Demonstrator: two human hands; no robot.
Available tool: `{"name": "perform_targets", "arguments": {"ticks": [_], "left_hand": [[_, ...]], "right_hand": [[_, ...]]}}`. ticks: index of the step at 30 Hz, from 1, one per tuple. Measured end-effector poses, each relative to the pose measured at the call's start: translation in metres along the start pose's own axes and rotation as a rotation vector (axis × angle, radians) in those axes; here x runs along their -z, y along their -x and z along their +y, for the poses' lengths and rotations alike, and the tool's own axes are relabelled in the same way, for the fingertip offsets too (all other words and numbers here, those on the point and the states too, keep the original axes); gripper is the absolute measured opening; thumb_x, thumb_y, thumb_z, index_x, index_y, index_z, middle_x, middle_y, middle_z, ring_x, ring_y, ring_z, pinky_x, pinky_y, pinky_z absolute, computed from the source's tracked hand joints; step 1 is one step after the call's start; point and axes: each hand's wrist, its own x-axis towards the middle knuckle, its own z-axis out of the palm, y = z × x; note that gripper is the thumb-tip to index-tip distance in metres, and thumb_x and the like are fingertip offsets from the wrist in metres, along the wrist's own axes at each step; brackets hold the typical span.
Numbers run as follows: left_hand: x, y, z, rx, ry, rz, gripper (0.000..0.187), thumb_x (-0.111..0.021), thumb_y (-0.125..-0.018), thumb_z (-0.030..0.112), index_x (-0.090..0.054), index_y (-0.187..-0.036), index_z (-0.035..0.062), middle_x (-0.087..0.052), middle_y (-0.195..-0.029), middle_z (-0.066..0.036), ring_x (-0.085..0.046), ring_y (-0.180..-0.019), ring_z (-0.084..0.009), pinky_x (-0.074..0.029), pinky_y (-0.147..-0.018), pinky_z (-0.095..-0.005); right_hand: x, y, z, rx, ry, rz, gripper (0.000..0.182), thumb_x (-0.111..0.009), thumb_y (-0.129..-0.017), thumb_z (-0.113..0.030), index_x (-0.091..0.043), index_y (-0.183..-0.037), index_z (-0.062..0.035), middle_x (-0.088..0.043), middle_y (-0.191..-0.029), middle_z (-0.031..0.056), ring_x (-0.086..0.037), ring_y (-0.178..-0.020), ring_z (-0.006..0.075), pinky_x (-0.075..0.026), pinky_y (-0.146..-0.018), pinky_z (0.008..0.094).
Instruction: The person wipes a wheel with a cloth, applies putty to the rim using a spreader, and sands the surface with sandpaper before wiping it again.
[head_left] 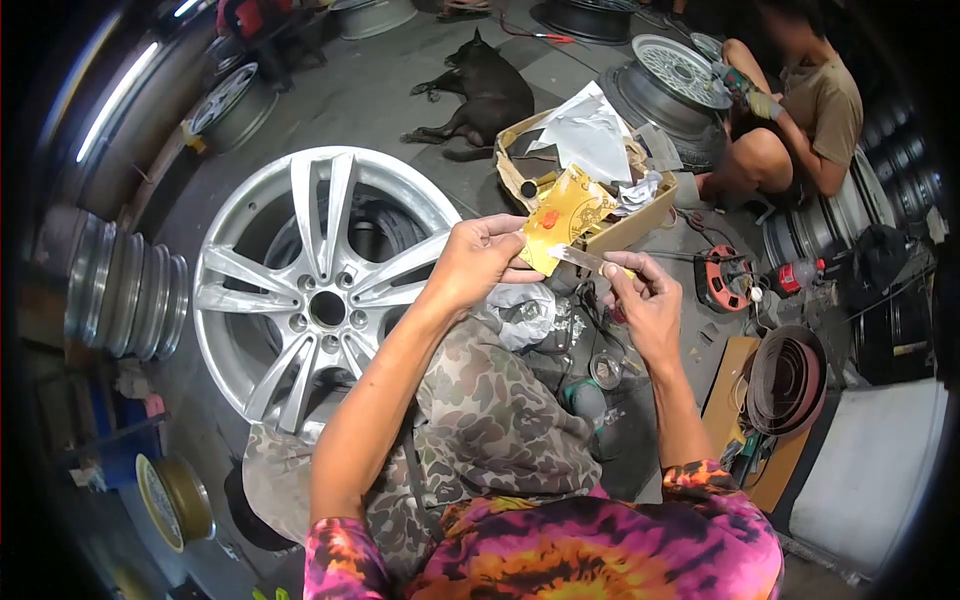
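Observation:
My left hand (482,258) grips the edge of a yellow sheet of sandpaper (575,212) with dark print on its back. A red-orange dab and a pale smear of paste lie on that sheet. In my right hand (645,300) is a putty knife (582,260), its blade touching the sheet near the pale smear. A silver alloy wheel (325,165) with split spokes leans in front of me, left of my left forearm. Just beyond my hands stands a cardboard box (632,232) holding crumpled paper (585,130).
A black dog (490,92) lies on the floor ahead. At the right, a person (825,110) works on a mesh wheel (682,70) with a power tool. Stacked rims (125,290) stand left. A red cable reel (728,278) and rolled abrasive belt (785,380) are right.

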Motion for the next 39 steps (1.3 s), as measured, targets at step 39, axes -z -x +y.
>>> {"name": "perform_targets", "arguments": {"ticks": [39], "left_hand": [[0.015, 0.012, -0.015, -0.092, 0.05, 0.055, 0.032, -0.053, -0.101, 0.007, -0.057, -0.124, -0.0141, -0.069, -0.107, -0.019, -0.072, -0.09, -0.0195, -0.062, -0.078, -0.0259]], "right_hand": [[-0.021, 0.006, -0.027, 0.551, 0.466, -0.06, 0.024, -0.074, -0.081, 0.003, -0.075, -0.105, -0.0016, -0.066, -0.088, 0.0101, -0.064, -0.079, 0.0175, -0.05, -0.069, 0.0286]]}}
